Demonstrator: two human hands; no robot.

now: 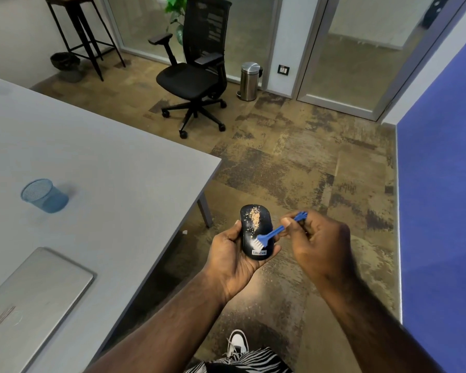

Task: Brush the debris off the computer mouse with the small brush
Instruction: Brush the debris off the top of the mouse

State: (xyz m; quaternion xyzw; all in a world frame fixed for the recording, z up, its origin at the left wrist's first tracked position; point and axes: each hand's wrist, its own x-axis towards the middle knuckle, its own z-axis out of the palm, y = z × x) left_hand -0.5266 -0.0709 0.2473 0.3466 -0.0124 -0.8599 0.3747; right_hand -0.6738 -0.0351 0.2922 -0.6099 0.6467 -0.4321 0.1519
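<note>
Right now the left hand [234, 261] is cradling the computer mouse [256, 232] over the floor, off the surface's [105, 162] corner, fingers curled around its sides. The right hand [316, 243] is pinching the small brush [276, 231], bristles touching the mouse's near end. I'd be sweeping toward twelve o'clock through the debris [254, 219], keeping strokes light and the mouse tilted away.

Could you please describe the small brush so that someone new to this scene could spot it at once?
Look past the grey table's corner, above the floor. The left hand cradles a dark mouse; the right hand pinches the brush: blue handle, white bristles on the mouse.
</note>
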